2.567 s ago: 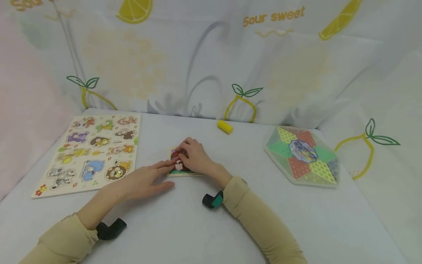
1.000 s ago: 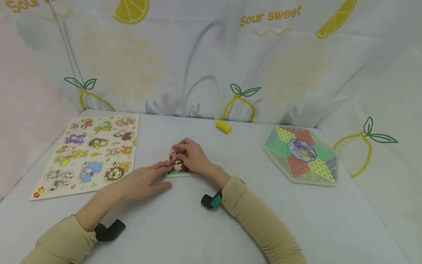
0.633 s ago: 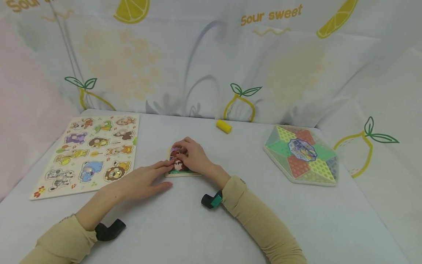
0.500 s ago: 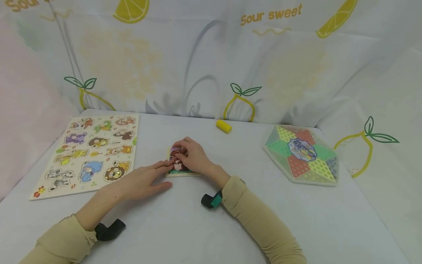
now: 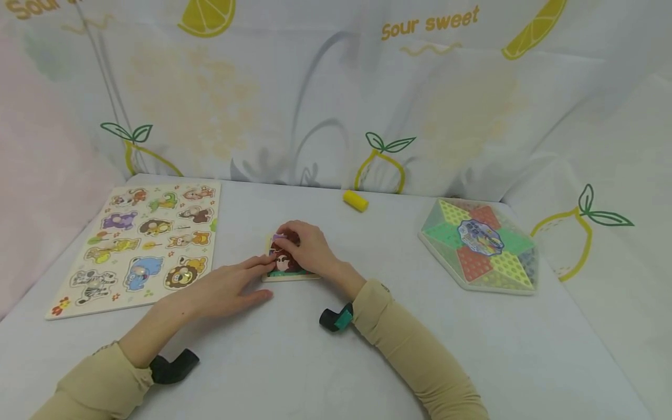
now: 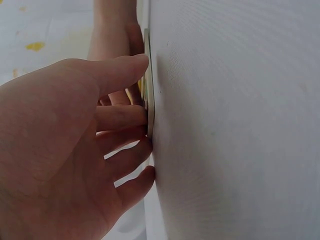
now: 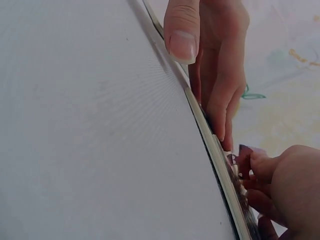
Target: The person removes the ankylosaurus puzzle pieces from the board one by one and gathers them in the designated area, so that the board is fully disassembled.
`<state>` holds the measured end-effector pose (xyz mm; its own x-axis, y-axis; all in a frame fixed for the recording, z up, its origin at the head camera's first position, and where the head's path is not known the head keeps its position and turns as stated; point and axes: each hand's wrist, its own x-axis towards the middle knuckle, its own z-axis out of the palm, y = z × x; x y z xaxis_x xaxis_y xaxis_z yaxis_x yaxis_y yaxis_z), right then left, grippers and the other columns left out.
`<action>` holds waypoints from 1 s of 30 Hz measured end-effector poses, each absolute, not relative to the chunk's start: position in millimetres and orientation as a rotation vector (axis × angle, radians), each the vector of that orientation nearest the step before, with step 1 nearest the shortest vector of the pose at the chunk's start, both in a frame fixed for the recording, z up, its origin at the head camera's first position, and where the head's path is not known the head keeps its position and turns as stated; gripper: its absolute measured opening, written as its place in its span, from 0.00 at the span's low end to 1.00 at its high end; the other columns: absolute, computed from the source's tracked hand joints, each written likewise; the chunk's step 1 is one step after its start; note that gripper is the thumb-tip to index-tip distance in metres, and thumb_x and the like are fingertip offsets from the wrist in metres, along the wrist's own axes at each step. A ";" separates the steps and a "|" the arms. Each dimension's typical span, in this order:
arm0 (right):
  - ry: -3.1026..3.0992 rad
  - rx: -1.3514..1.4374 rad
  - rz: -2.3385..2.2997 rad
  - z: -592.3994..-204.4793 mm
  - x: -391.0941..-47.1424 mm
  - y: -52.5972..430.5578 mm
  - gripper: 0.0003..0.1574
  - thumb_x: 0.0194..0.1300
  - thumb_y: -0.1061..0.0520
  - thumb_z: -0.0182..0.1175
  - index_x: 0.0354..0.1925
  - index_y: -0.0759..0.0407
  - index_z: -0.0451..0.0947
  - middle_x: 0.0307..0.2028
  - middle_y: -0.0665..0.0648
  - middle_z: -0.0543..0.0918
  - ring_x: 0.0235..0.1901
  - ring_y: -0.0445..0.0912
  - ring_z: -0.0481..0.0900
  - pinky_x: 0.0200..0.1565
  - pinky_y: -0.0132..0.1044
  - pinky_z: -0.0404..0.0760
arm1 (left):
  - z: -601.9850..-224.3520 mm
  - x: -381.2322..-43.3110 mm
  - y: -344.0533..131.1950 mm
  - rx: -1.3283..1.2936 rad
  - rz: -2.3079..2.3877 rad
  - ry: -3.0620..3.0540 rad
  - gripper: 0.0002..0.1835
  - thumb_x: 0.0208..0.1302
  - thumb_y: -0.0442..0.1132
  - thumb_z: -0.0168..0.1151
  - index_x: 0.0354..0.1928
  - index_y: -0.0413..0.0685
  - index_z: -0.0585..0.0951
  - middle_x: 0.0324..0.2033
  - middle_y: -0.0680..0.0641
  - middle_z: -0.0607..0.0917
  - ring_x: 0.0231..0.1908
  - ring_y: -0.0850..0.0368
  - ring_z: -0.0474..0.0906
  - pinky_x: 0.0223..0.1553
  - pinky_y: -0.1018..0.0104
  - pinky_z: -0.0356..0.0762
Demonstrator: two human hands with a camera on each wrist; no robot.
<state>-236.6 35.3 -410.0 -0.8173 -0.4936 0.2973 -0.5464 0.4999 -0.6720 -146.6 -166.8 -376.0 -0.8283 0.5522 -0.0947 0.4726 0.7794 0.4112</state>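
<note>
A small picture puzzle (image 5: 286, 263) with a dark-haired figure on it lies flat in a pale wooden tray (image 5: 291, 279) at the middle of the table. At its left side, my left hand (image 5: 226, 291) rests fingertips on the puzzle, thumb apart from it on the near side. My right hand (image 5: 312, 248) reaches over the puzzle's right part. In the right wrist view, the thumb and index finger of that hand (image 7: 295, 182) pinch a purple-brown puzzle piece (image 7: 245, 156), tipped up from the board. The right hand hides the puzzle's upper right.
An animal peg puzzle board (image 5: 142, 248) lies at the left. Toward the back sits a yellow cylinder (image 5: 355, 200). A hexagonal, clear-lidded game box (image 5: 480, 245) is at the right. A printed cloth (image 5: 294, 87) hangs behind the table.
My right hand's fingers have shifted slightly over the puzzle, and a purple corner of the pinched piece now shows by the thumb. My left hand keeps its place on the puzzle.
</note>
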 end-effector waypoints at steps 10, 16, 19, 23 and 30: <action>-2.696 0.766 1.293 -408.2 -237.8 35.0 0.11 0.73 0.50 0.59 0.45 0.55 0.82 0.40 0.52 0.88 0.40 0.42 0.83 0.45 0.30 0.79 | -375.4 -143.9 -164.2 0.798 0.523 2.748 0.38 0.73 0.66 0.47 0.76 0.53 0.63 0.75 0.38 0.62 0.70 0.34 0.63 0.65 0.37 0.68; -2.706 0.738 1.310 -407.9 -240.1 36.2 0.11 0.74 0.50 0.58 0.47 0.53 0.83 0.40 0.51 0.89 0.41 0.41 0.85 0.48 0.32 0.80 | -375.9 -140.9 -158.9 0.855 0.487 2.809 0.34 0.75 0.62 0.47 0.73 0.49 0.68 0.75 0.41 0.63 0.72 0.38 0.61 0.67 0.40 0.67; -2.718 0.739 1.360 -406.2 -239.4 37.7 0.11 0.74 0.51 0.58 0.47 0.53 0.83 0.40 0.50 0.89 0.42 0.40 0.85 0.49 0.32 0.80 | -377.3 -140.6 -156.5 0.875 0.528 2.797 0.36 0.75 0.62 0.47 0.74 0.47 0.67 0.76 0.44 0.61 0.74 0.42 0.59 0.69 0.42 0.65; -2.732 0.747 1.408 -400.6 -238.1 44.4 0.10 0.75 0.53 0.57 0.47 0.54 0.83 0.41 0.51 0.88 0.42 0.41 0.84 0.50 0.32 0.80 | -380.2 -140.9 -153.9 0.868 0.580 2.764 0.39 0.74 0.66 0.44 0.76 0.47 0.63 0.77 0.46 0.59 0.74 0.44 0.58 0.69 0.42 0.64; -2.741 0.811 1.470 -384.2 -239.6 75.5 0.13 0.75 0.53 0.57 0.50 0.58 0.82 0.42 0.54 0.89 0.43 0.44 0.85 0.50 0.35 0.82 | -380.9 -141.3 -154.6 0.850 0.594 2.763 0.39 0.74 0.66 0.44 0.75 0.46 0.65 0.77 0.45 0.60 0.74 0.43 0.59 0.70 0.42 0.63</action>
<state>-239.6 75.5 -384.2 -0.8701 -0.4631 0.1686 -0.3968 0.4552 -0.7971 -141.3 -154.6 -380.9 -0.8174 0.5727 -0.0622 0.4965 0.7552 0.4279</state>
